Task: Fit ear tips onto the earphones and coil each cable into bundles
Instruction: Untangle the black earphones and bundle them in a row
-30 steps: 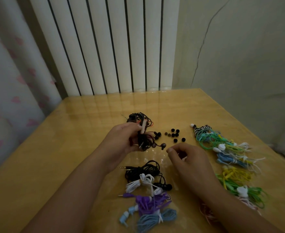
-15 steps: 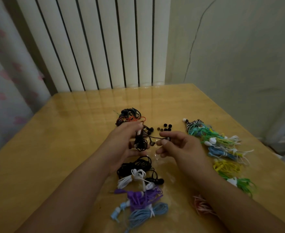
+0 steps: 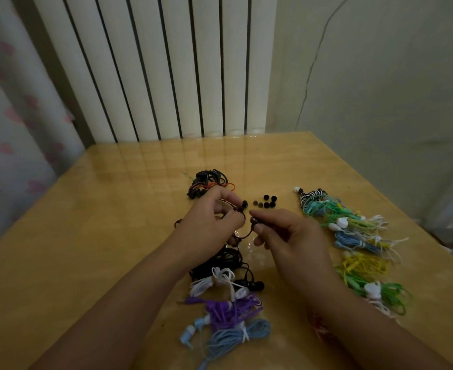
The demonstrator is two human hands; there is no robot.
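My left hand [image 3: 214, 222] grips a black earphone set, one earbud [image 3: 244, 204] sticking out past its fingertips and the cable looping below. My right hand [image 3: 286, 233] pinches the other black earbud [image 3: 254, 221] between thumb and forefinger, close to the left hand. Several loose black ear tips [image 3: 266, 202] lie on the wooden table [image 3: 113, 236] just beyond both hands. A tangle of black and orange earphones [image 3: 206, 182] sits behind my left hand.
Coiled bundles lie near me: black [image 3: 220, 263], white [image 3: 212, 283], purple [image 3: 233, 307], light blue [image 3: 230, 336]. To the right runs a row of striped, green, blue and yellow bundles [image 3: 353, 236]. A white radiator [image 3: 166, 68] and a wall stand behind the table.
My right hand rose from the table and came up to the left hand, now pinching an earbud. The left hand stayed on the black earphone set. The camera tilted slightly.
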